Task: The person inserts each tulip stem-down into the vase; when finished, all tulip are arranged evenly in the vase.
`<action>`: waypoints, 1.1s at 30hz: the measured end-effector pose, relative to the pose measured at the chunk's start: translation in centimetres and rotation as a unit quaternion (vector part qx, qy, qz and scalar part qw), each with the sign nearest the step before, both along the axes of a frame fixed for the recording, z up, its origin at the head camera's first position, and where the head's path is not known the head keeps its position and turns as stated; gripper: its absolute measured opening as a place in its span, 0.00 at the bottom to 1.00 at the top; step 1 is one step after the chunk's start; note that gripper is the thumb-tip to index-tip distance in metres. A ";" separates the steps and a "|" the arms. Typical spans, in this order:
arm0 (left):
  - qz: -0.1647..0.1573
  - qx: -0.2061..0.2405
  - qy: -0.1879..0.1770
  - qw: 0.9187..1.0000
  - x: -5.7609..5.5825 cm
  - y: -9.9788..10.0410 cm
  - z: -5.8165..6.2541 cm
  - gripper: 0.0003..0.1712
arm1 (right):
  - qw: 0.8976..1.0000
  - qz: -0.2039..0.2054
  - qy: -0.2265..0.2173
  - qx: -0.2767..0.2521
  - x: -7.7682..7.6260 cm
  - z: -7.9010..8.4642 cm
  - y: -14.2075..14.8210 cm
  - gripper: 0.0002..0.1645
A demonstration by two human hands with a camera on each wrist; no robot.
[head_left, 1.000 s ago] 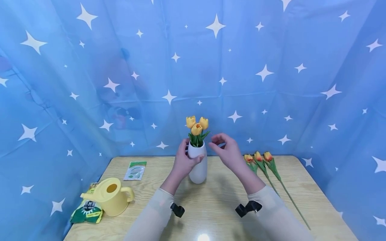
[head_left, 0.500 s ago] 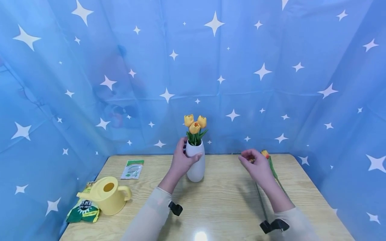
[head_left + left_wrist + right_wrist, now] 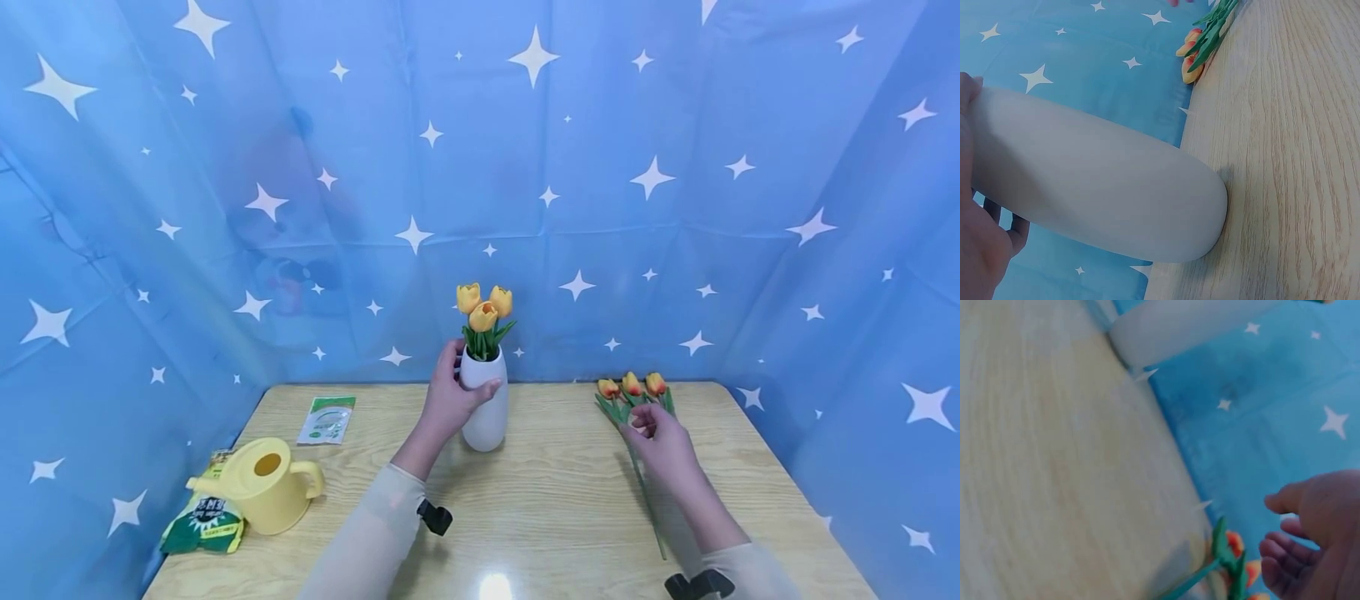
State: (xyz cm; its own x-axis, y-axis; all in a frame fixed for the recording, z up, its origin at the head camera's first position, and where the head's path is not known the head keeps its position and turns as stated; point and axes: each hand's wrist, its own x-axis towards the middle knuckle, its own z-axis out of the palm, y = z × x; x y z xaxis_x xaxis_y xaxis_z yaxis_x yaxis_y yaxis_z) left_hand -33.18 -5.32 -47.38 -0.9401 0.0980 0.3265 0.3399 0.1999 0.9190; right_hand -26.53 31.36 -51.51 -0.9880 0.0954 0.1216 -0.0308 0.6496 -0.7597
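Note:
Near the back of the table stands a white vase [image 3: 487, 421], with several green leaves and three yellow tulips [image 3: 483, 317] rising from its mouth. My left hand [image 3: 448, 407] grips it around the upper part, thumb in front and fingers behind; the left wrist view shows the vase [image 3: 1104, 181] with its base on the wood. On the right, my right hand [image 3: 667, 446] hovers over three orange-red tulips [image 3: 632, 383] lying side by side, partly covering their leaves and stems. In the right wrist view its thumb and fingers [image 3: 1282, 556] are apart, with nothing between them.
A yellow watering can [image 3: 270, 492] stands on the left beside a green and yellow bag [image 3: 206, 529]. Behind them lies a small green and white packet [image 3: 327, 421]. A blue star-patterned curtain [image 3: 480, 167] hangs along the table's back edge.
My right hand has moved from beside the vase rightward and down to the orange-red tulips. My left hand keeps its hold on the vase. The head view has shifted slightly.

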 end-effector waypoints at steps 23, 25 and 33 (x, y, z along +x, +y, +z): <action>0.001 0.000 0.000 1.000 0.0 0.0 0.1 0.45 | 1.000 -0.007 -0.025 0.009 -0.7 -4.6 1.0 0.23; 0.001 -0.002 0.000 1.000 0.0 0.0 0.1 0.45 | 0.999 -0.005 -0.031 -0.006 -0.7 -4.8 1.1 0.23; 0.002 -0.003 -0.003 1.000 0.0 0.0 0.0 0.45 | 0.996 -0.002 -0.064 -0.061 -0.7 -4.7 1.2 0.24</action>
